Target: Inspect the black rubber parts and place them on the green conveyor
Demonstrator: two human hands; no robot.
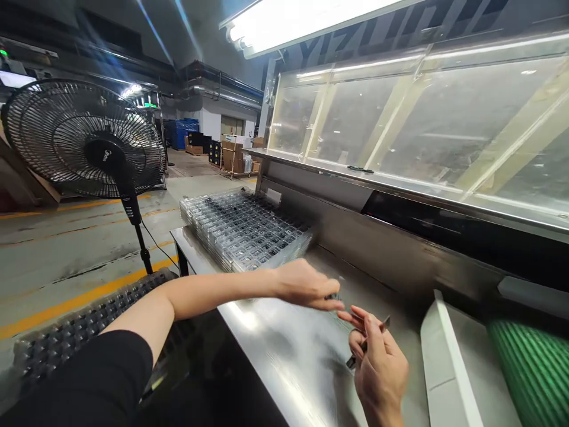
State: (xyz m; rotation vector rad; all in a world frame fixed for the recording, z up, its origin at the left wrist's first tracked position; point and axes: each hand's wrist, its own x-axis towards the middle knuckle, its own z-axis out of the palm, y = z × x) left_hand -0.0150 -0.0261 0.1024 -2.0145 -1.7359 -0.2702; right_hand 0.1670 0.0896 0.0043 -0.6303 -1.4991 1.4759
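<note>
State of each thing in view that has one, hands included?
Left hand: closed on a small dark piece
Right hand: curled around a thin dark item
Lamp: lit
Fan: upright; can't tell if spinning
Clear trays: stacked on the metal table

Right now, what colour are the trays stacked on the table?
The trays are clear, colourless plastic, best seen in the head view.

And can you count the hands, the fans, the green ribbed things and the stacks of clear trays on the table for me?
Left hand and right hand: 2
Fan: 1
Green ribbed thing: 1
Stack of clear trays on the table: 1
Total: 5
</note>
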